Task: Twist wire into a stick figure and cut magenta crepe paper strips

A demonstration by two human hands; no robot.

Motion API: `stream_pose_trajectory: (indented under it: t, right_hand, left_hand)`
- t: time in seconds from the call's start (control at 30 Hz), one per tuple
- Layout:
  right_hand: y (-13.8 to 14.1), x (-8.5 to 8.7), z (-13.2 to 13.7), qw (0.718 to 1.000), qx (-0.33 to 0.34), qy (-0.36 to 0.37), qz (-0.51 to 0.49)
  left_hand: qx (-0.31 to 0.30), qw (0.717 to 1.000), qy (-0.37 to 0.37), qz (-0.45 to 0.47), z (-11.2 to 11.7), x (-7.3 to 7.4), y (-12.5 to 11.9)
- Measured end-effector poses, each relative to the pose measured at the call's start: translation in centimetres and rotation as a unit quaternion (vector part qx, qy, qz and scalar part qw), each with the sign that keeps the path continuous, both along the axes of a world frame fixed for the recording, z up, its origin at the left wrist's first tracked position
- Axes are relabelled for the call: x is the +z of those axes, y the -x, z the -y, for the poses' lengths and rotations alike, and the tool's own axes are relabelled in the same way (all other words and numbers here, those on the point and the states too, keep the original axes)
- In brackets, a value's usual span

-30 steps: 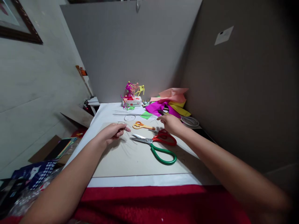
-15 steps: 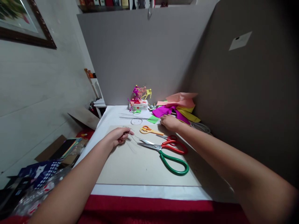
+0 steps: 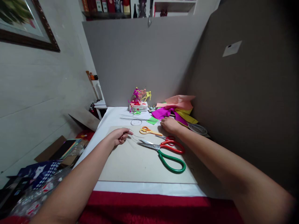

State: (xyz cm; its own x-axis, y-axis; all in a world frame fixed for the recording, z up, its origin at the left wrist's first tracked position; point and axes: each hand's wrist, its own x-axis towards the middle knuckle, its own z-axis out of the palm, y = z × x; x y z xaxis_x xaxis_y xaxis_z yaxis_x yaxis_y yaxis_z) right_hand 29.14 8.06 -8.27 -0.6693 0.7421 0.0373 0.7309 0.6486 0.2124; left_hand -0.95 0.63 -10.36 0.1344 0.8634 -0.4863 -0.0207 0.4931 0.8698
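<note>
On the beige cardboard sheet (image 3: 144,168), left hand (image 3: 118,137) pinching a thin wire (image 3: 136,136) between fingertips, right hand (image 3: 170,125) loose, holding nothing visible, at the board's far edge, just beside crumpled magenta paper (image 3: 161,113) and near red-and-green-handled scissors (image 3: 149,144).

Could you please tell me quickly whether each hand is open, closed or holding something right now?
Left hand: closed, pinching a thin wire.
Right hand: half-curled, palm down, by the magenta paper; nothing visibly held.
</note>
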Motion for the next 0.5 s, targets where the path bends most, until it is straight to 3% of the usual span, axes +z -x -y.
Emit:
stream_pose_trajectory:
  t: [0.17,0.27,0.33,0.37,0.4,0.43,0.47,0.5]
  right_hand:
    - [0.5,1.5,0.8,0.999,-0.016,0.037,-0.032]
    - [0.2,4.0,2.4,0.994,-0.049,0.081,-0.06]
    - [-0.4,6.6,4.5,0.984,-0.046,0.166,-0.055]
    - [-0.7,7.9,5.7,0.967,-0.033,0.25,-0.042]
    - [-0.9,9.2,6.8,0.904,-0.028,0.427,-0.021]
    - [-1.0,10.2,7.7,0.828,-0.03,0.559,0.01]
    - [-0.7,10.9,8.3,0.781,-0.039,0.622,0.035]
    - [-0.2,11.2,8.5,0.781,-0.04,0.622,0.036]
  left_hand:
    - [-0.005,1.0,-0.008,0.011,0.1,-0.1,0.1]
    - [-0.011,1.0,-0.015,0.021,0.1,-0.2,0.2]
    - [-0.016,0.999,-0.017,0.027,0.0,-0.4,0.3]
    - [-0.016,0.999,-0.018,0.03,0.0,-0.4,0.4]
    - [-0.017,0.999,-0.02,0.033,-0.1,-0.5,0.4]
    - [-0.016,0.999,-0.02,0.036,-0.1,-0.5,0.4]
    - [-0.015,0.999,-0.021,0.038,-0.1,-0.5,0.4]
    - [-0.013,0.999,-0.02,0.04,-0.1,-0.5,0.4]
